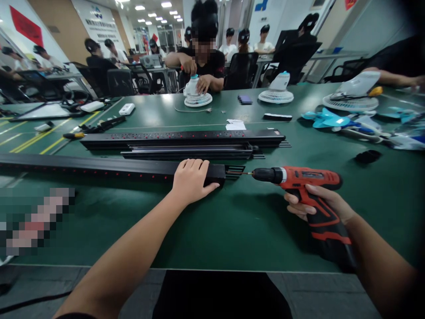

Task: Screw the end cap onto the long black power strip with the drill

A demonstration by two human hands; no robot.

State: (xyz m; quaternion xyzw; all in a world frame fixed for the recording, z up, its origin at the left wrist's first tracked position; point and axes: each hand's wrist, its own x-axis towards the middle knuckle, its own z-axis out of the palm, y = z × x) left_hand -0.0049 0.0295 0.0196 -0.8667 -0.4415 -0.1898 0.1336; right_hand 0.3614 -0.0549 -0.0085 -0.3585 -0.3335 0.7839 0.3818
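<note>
My left hand [191,180] wraps over the right end of a long black rail [142,169] with red dots along its side, which lies across the table. Thin dark prongs stick out of the rail's end. My right hand [318,204] grips the handle of a red and black cordless drill [308,177]. Its bit points left and reaches the prongs; whether it touches anything there I cannot tell. Just behind the rail lie a narrower black frame [189,153] and another black rail [182,138] with red dots on top.
On the green table [232,239], white fans [198,99] stand at the far side, one under a co-worker's hands. Blue fan blades [328,118] and a black piece [367,156] lie to the right. A yellow-handled screwdriver [73,135] is at the left. More people sit behind.
</note>
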